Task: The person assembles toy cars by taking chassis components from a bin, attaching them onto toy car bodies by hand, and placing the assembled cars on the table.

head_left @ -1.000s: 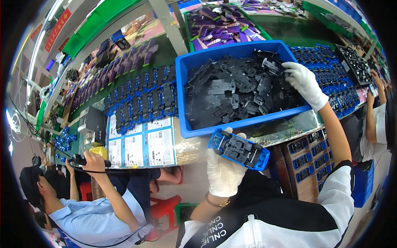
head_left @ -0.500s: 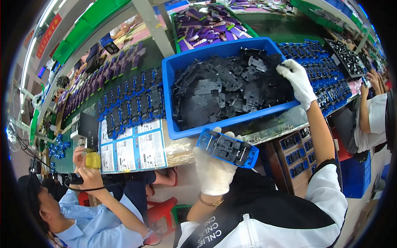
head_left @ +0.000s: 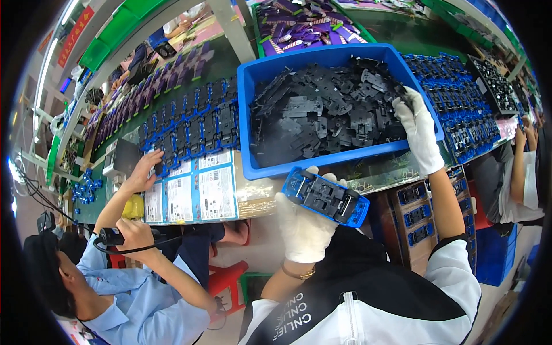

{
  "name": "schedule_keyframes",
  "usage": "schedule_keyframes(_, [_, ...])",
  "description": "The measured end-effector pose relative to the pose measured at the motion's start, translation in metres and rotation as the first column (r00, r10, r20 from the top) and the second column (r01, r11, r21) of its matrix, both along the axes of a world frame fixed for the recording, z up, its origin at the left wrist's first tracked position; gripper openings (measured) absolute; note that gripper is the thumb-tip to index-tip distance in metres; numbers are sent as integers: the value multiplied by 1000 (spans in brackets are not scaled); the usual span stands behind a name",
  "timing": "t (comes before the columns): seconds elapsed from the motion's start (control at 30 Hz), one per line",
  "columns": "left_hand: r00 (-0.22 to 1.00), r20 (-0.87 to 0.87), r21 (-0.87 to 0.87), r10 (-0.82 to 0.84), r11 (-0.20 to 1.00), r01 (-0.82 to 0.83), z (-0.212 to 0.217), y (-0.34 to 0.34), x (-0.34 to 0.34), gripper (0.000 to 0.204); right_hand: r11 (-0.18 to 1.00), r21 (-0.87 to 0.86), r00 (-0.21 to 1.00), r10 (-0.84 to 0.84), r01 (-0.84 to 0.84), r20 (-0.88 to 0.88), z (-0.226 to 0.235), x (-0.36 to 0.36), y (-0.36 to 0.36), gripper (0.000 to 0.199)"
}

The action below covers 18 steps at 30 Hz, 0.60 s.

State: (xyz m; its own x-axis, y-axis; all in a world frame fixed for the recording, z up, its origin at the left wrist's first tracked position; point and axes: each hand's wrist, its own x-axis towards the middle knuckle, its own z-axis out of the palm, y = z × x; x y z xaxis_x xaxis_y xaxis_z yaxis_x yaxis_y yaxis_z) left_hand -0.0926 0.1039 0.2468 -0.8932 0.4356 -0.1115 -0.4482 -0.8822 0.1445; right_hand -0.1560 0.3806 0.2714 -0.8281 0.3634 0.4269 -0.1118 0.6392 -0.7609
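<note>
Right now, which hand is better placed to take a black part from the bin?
Probably the right hand, at the right edge of the blue bin near the black parts, though its grip is unclear. The left hand holds a blue toy car.

"Where's the head camera?"
"On the wearer's head, looking down and forward through a round fisheye."
"How near?"
"Close above the black-and-white fabric jacket [head_left: 374, 276]; the rectangular blue plastic bin [head_left: 273, 171] sits upper-middle."
</note>
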Motion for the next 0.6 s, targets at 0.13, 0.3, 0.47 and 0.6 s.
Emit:
schedule_keyframes(0.13, [1000,23,19,8,1000,-8,-1,-3,1,80,997,24,994,74,-76,81,5,9,0,40])
schedule_keyframes(0.3, [999,4,-11,53,999,-53,-1,-2,2,80,859,511,998,-31,-4,59,11,26,-15,57])
schedule_keyframes(0.47, [993,-42,-3,113,994,-114,-10,5,-2,81,902,430,999,43,-44,12,33,65,-78,73])
schedule_keyframes(0.6, [981,-53,-108,185,976,-189,-11,14,1,83,803,523,954,291,-285,74,32,85,-124,80])
